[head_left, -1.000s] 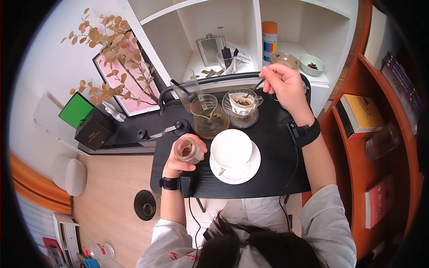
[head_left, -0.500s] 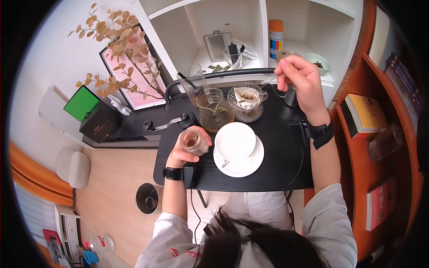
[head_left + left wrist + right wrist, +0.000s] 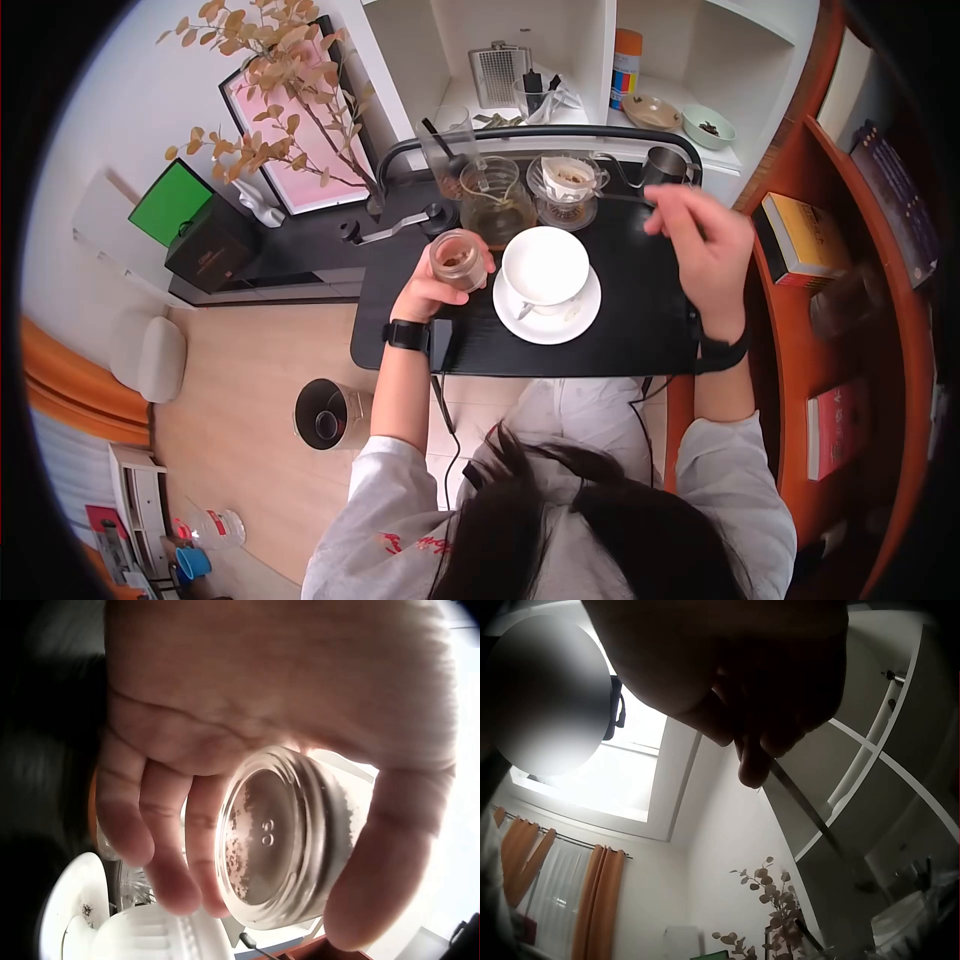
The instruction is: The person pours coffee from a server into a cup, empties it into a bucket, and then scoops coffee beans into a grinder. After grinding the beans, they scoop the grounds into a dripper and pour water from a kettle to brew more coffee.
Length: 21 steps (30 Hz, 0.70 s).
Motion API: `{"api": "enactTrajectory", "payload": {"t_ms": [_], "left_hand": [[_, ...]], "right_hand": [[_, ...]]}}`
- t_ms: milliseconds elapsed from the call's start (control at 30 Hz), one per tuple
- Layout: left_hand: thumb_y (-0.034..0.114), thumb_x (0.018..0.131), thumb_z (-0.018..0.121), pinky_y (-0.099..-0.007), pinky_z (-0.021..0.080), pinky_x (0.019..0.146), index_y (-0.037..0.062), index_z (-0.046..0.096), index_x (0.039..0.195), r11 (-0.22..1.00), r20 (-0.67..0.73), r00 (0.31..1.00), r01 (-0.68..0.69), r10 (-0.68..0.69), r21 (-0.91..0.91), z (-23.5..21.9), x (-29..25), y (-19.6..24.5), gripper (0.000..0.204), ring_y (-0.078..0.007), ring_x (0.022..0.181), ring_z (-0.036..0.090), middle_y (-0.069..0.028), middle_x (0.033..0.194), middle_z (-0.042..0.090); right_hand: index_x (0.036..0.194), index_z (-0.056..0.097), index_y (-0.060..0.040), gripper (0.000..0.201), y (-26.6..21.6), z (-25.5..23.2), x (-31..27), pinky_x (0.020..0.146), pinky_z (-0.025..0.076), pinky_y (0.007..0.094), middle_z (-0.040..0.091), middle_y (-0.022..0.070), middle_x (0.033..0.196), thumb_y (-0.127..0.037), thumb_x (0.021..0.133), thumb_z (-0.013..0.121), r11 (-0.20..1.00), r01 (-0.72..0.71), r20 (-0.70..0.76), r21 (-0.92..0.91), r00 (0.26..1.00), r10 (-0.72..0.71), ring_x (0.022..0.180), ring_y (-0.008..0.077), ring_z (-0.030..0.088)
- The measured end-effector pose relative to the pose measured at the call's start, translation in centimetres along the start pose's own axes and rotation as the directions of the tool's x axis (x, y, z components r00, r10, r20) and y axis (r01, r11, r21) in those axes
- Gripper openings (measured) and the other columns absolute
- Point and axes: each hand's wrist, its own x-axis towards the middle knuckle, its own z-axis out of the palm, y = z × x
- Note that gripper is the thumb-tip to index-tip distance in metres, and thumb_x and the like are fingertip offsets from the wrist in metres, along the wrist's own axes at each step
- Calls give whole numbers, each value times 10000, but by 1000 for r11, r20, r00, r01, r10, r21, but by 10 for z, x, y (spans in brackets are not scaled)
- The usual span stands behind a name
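Note:
My left hand (image 3: pixel 422 291) grips a small glass jar (image 3: pixel 460 262) with brown grounds in it, left of a white cup (image 3: pixel 545 265) on a saucer (image 3: pixel 565 325). In the left wrist view, fingers and thumb wrap the jar (image 3: pixel 270 840), its base towards the camera. At the table's right side, my right hand (image 3: pixel 712 250) pinches a thin-handled spoon (image 3: pixel 802 799), which points left towards a glass dripper (image 3: pixel 570 208). A white paper filter (image 3: pixel 568 178) with dark grounds sits in the dripper. Beside it stands a glass server (image 3: pixel 497 215) with amber liquid.
A metal kettle (image 3: pixel 665 165) stands at the back right of the black table (image 3: pixel 640 330). A tall glass (image 3: pixel 445 150) and a hand grinder (image 3: pixel 437 220) are at the back left. White shelves rise behind; a wooden bookcase (image 3: pixel 790 390) stands on the right.
My right hand has come away from the dripper, back and to the right, with the spoon. My left hand keeps hold of the jar. The head view has shifted.

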Motion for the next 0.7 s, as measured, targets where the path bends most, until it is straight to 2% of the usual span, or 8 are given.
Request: {"api": "enactTrajectory", "payload": {"t_ms": [67,133,167,267,467,567,700], "left_hand": [[78,374,676,-308,480,683,23,584,1049,1000,-5,1000,4,-4,-24,2,1,-4,683,-209,766,608,-113,920,655],[79,393,674,-293,479,728,30,590,1055,1000,7,1000,15,-15,-13,5,0,-1,669,-191,795,604,-95,927,662],[80,402,673,-285,478,750,34,594,1058,1000,13,1000,20,-19,-7,5,0,0,662,-182,810,602,-86,930,666],[81,404,669,-287,476,766,30,594,1062,1000,26,1000,13,-13,9,3,-1,-3,664,-183,822,599,-82,929,668],[54,419,669,-300,493,756,27,591,1071,1000,68,998,1,-1,-4,1,-1,-5,657,-190,820,607,-87,924,668],[76,397,671,-314,483,696,28,576,1108,1000,47,999,15,-16,17,1,-1,-7,718,-212,771,607,-113,938,664],[55,414,660,-310,488,721,27,577,1111,999,65,997,41,-42,11,1,-1,-8,702,-208,793,610,-105,937,667]], "right_hand": [[962,709,27,128,-9,1,-28,571,452,246,661,70,703,-47,895,628,991,5,-4,-132,1000,-6,610,133,598],[947,714,18,109,-17,8,-56,569,455,273,661,84,696,-38,871,660,968,30,-1,-250,1000,-31,592,178,597],[939,712,22,109,-12,13,-67,573,452,290,657,97,703,-28,845,686,968,76,1,-241,997,-78,588,205,584],[943,713,26,142,-7,31,-97,591,455,312,655,109,726,0,803,708,956,29,16,-291,1000,-25,632,234,576],[1001,733,-25,205,6,65,-138,669,478,314,700,91,827,-73,802,727,932,-30,114,-360,991,76,722,226,591],[1006,740,-52,221,7,75,-149,650,469,313,671,60,818,-100,790,744,930,-23,134,-366,988,77,732,215,565],[995,747,-99,206,11,83,-154,632,465,314,607,16,798,-151,796,737,940,14,116,-342,993,27,743,205,531]]}}
